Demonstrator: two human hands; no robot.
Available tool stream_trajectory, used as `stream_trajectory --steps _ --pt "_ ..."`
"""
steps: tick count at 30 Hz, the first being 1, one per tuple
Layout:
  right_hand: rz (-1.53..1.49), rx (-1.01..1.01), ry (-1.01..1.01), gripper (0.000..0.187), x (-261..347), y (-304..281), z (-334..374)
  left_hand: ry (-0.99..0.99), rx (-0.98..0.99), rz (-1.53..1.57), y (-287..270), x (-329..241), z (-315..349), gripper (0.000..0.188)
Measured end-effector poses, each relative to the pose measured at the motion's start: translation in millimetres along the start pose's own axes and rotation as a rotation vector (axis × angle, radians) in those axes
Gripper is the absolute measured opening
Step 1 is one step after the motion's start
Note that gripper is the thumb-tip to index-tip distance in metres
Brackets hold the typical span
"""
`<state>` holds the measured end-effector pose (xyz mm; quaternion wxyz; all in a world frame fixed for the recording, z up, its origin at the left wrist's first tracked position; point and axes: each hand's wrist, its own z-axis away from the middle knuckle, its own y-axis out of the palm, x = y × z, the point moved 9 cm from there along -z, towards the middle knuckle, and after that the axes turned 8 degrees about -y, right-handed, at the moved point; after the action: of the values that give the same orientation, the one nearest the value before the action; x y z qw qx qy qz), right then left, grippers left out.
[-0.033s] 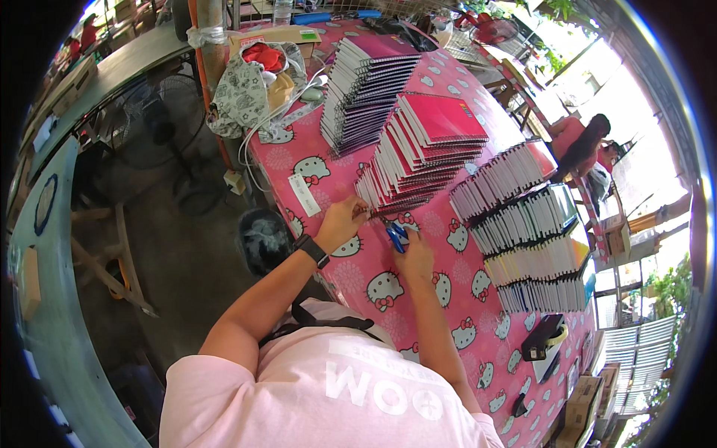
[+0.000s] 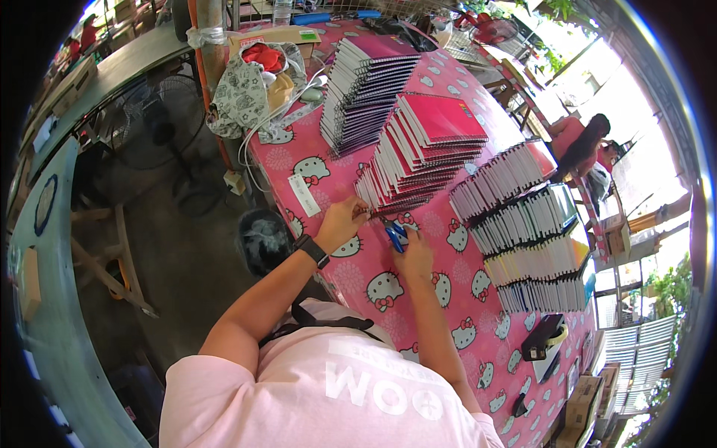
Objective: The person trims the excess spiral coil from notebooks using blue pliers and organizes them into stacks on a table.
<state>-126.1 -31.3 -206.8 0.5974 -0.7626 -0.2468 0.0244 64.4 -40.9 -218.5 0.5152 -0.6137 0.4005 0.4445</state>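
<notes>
A leaning stack of red spiral-bound notebooks (image 2: pixel 444 119) lies fanned out on the pink patterned table cover. At its near left corner, my left hand (image 2: pixel 340 225) pinches the end of the lowest spiral-bound notebook; the exact spot under the fingertips is too small to make out. My right hand (image 2: pixel 416 259) is closed around blue-handled pliers (image 2: pixel 396 236), whose tips point at that same corner, close to the left fingertips. Behind stands a taller stack of dark purple spiral notebooks (image 2: pixel 377 51).
More notebook stacks (image 2: pixel 523 235) stand at the right. A white paper strip (image 2: pixel 304 196) lies left of my left hand. A patterned cloth bag (image 2: pixel 240 97) and cables are at the back left. A tape dispenser (image 2: pixel 543 340) sits near right. Another person (image 2: pixel 579 145) is farther off.
</notes>
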Motion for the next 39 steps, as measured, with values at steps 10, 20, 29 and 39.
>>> stream_trajectory --steps 10,20,29,39 --pt "-0.022 0.216 0.120 0.036 -1 18 -8 0.023 0.026 -0.090 7 0 -2 0.019" --pt "0.048 0.018 -0.019 0.043 -5 13 -4 -0.207 0.158 0.282 27 40 -7 0.024" --pt "-0.019 0.195 0.083 0.032 1 16 -7 -0.103 0.018 0.343 13 50 -11 0.022" --pt "0.042 0.141 0.038 0.041 8 13 -10 -0.092 0.060 0.156 17 43 -6 0.022"
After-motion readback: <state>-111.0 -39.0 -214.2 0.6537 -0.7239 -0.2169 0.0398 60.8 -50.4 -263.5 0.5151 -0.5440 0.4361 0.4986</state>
